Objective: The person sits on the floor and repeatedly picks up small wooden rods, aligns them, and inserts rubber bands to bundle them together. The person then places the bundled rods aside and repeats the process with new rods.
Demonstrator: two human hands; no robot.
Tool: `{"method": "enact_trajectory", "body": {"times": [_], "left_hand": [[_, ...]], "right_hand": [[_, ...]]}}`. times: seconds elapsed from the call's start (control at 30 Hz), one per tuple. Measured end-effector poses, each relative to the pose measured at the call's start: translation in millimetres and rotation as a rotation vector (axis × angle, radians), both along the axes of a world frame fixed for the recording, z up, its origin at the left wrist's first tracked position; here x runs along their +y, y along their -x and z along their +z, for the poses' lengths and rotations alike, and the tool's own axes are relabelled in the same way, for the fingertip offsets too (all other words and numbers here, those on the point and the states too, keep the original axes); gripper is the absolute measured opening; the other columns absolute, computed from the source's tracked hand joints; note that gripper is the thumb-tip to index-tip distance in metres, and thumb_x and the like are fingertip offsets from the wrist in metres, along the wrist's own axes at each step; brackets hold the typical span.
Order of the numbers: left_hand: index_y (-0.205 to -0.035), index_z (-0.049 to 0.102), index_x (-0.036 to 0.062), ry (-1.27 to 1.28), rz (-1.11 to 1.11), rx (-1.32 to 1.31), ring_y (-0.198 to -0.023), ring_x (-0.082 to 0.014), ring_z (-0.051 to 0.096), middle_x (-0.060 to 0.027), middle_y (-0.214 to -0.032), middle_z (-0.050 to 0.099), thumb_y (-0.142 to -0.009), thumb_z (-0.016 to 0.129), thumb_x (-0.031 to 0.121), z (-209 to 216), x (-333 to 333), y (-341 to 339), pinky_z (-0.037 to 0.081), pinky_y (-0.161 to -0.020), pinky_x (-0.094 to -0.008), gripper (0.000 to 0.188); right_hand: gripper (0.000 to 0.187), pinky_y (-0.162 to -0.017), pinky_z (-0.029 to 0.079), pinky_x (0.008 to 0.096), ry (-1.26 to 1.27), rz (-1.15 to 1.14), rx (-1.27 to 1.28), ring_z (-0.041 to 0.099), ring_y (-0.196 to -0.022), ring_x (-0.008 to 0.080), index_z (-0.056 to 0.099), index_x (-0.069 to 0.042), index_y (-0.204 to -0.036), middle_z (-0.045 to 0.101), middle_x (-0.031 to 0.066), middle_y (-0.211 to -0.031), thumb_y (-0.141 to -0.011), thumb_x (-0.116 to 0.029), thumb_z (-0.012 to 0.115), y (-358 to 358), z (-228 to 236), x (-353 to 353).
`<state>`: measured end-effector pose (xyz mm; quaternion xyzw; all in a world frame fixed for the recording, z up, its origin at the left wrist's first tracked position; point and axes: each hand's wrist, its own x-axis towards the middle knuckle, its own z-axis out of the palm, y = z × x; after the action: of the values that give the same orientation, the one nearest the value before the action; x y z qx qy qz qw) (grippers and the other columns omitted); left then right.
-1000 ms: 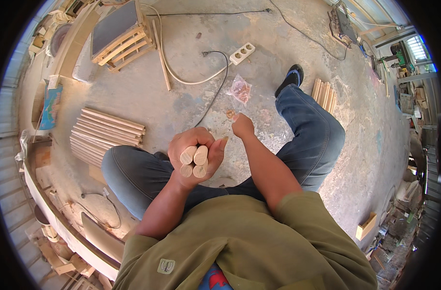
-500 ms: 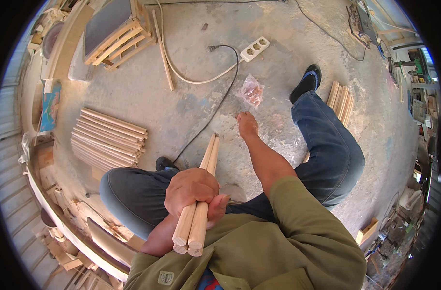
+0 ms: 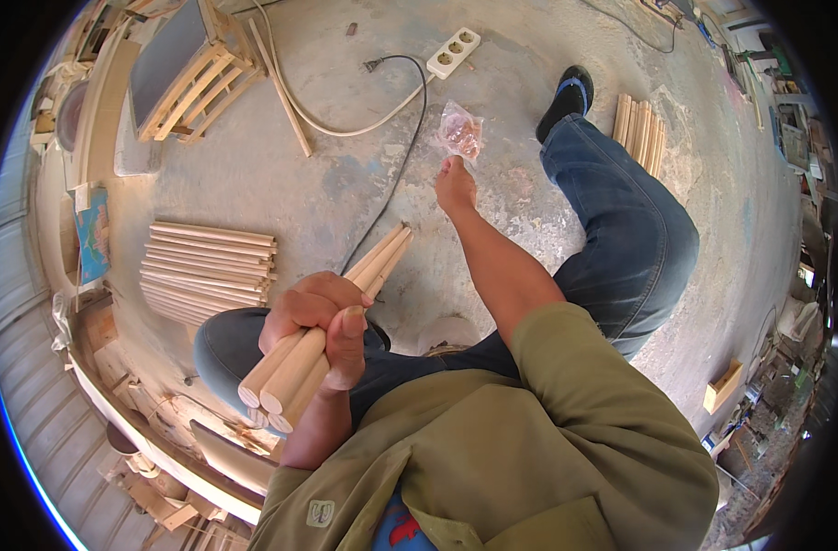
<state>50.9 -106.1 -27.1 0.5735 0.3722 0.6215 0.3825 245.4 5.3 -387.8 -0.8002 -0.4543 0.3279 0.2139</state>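
Note:
My left hand [image 3: 313, 317] is wrapped round several pale wooden dowels [image 3: 295, 367]. The bundle slants over my left thigh, with its round cut ends towards me and the far ends pointing away to the right. Ahead of me on the concrete floor lies a clear plastic bag [image 3: 460, 131] with something reddish-brown inside. Stretched forward, my right hand [image 3: 457, 186] has its fingers pressed together at the bag's near edge and seems to pinch it. The fingertips are small and partly hidden there.
A row of wooden dowels [image 3: 208, 266] lies on the floor at left, and another stack [image 3: 639, 136] beyond my right leg. A white socket strip [image 3: 453, 52] and a black cable [image 3: 402, 170] lie ahead. A slatted wooden frame [image 3: 203, 92] stands far left.
My left hand has swung left and tilted the dowels. The right hand has moved forward to the plastic bag's near edge. The whole view has shifted a little.

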Motion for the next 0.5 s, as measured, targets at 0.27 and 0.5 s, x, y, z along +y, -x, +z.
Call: {"method": "enact_trajectory", "body": {"times": [0.27,0.5], "left_hand": [[-0.089,0.052,0.0071,0.079,0.054,0.048,-0.058,-0.0118,0.054,-0.0051,-0.066,0.056,-0.104,0.070,0.012,4.0,9.6,-1.0,0.053,-0.060,-0.0301,0.025],[-0.091,0.060,0.0045,0.222,0.098,0.108,-0.064,-0.0119,0.065,-0.0036,-0.071,0.062,-0.101,0.076,0.014,6.1,22.3,-4.8,0.052,-0.058,-0.0259,0.022]], "right_hand": [[0.026,-0.079,0.055,0.0343,-0.332,-0.019,0.538,0.070,-0.083,0.0185,0.066,-0.003,-0.113,0.074,0.0082,-0.092,-0.089,-0.014,0.072,7.7,82.6,27.1],[0.016,-0.082,0.054,0.0275,-0.420,0.257,1.029,0.065,-0.084,0.0118,0.068,0.001,-0.108,0.070,0.0054,-0.093,-0.093,-0.005,0.066,4.0,274.7,21.3]]}}
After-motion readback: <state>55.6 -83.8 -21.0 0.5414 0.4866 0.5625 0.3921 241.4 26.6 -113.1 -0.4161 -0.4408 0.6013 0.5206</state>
